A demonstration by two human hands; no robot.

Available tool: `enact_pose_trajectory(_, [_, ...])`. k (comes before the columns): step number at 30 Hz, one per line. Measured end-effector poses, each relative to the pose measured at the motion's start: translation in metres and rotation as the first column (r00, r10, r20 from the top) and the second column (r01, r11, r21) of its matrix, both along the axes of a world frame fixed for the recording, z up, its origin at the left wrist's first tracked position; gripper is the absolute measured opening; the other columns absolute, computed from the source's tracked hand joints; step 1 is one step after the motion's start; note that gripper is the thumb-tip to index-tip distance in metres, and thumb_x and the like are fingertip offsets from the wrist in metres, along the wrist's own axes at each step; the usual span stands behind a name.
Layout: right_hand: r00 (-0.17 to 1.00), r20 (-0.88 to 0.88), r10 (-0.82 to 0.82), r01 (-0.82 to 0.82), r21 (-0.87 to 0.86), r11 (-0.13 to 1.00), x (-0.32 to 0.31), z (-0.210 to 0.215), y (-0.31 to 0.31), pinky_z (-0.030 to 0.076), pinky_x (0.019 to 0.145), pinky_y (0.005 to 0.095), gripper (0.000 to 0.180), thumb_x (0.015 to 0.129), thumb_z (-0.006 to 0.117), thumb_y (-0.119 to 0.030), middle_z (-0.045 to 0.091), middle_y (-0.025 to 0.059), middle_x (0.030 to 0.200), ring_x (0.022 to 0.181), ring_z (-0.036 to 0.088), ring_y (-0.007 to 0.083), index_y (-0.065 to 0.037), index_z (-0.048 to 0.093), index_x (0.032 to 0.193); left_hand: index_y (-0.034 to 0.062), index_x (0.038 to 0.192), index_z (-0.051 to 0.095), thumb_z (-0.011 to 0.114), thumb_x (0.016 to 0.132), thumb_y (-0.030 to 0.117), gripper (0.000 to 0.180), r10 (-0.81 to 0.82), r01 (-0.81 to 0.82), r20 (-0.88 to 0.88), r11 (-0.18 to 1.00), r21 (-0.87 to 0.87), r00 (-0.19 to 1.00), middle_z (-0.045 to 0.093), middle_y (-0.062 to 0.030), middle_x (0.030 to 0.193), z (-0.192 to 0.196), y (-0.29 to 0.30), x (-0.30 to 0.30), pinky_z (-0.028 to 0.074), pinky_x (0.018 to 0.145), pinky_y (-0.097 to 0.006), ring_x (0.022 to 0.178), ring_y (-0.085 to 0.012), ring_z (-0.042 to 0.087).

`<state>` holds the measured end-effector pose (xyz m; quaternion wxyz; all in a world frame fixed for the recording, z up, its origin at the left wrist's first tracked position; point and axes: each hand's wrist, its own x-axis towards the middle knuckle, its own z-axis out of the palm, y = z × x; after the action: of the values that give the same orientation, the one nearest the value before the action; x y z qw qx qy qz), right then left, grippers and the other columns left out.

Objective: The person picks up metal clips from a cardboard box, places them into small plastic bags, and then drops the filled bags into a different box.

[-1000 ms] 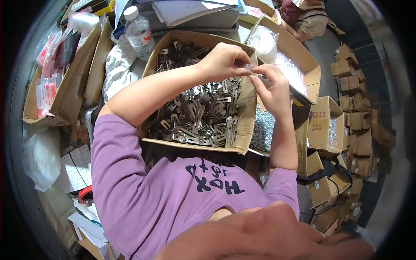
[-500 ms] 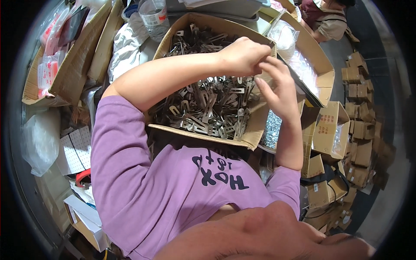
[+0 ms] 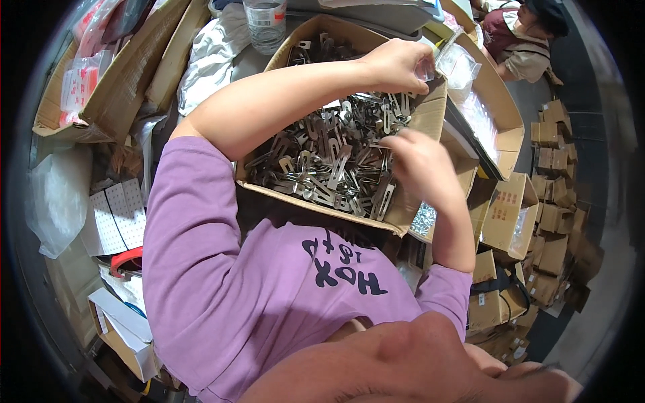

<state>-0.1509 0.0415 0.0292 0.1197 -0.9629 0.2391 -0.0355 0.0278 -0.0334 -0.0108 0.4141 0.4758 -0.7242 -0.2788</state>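
A small clear piece [image 3: 424, 70] sits in the curled fingers of the left hand [image 3: 398, 66], thumb and fingers closed on it above the far right corner of an open cardboard box [image 3: 428, 115]. Flat metal clips [image 3: 336, 158] lie jumbled in that box, right in front of the person. The right hand [image 3: 426, 164], well apart from the left, hangs over the box's right side with its fingers toward the clips; it's blurred, and I can't tell whether they are apart or pinching something. Just under the right wrist I spot a heap of small silvery parts [image 3: 423, 220].

Beyond the box's far left corner stands a clear plastic bottle [image 3: 265, 27], beside a crumpled white cloth [image 3: 211, 57]. Farther left, a tilted carton [image 3: 124, 80] holds red-and-white packets [image 3: 80, 84]. Over on the right, clear bags [image 3: 480, 117] fill another carton [image 3: 512, 131], with a co-worker [image 3: 514, 40] beyond and small brown boxes [image 3: 554, 178] piled nearby.
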Motion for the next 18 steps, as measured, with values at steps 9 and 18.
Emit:
enact_pose_trajectory(9, [0.973, -0.070, -0.221, 0.229, 0.123, 0.966, 0.020, -0.017, -0.060, 0.049, 0.071, 0.0398, 0.014, 0.076, 0.058, -0.005, 0.063, 0.0165, 0.079, 0.076, 0.061, 0.0339, -0.004, 0.066, 0.087, 0.0003, 0.100, 0.061, 0.077, 0.067, 0.022, 0.043, 0.070, -0.076, -0.086, 0.994, -0.073, 0.994, 0.066, -0.0134, 0.091, 0.006, -0.009, 0.010, 0.052, 0.079, -0.029, 0.086, -0.0190, 0.065])
enact_pose_trajectory(18, [0.986, -0.165, -0.013, 0.045, 0.191, 0.981, 0.043, -0.048, -0.087, 0.049, 0.075, 0.0386, 0.015, 0.076, 0.059, -0.003, 0.064, 0.0171, 0.086, 0.082, 0.062, 0.0319, -0.004, 0.066, 0.090, 0.0000, 0.101, 0.060, 0.077, 0.066, 0.023, 0.046, 0.054, -0.059, -0.117, 0.997, -0.041, 0.992, 0.066, -0.0144, 0.094, 0.003, -0.010, 0.010, 0.052, 0.079, -0.030, 0.084, -0.0199, 0.065])
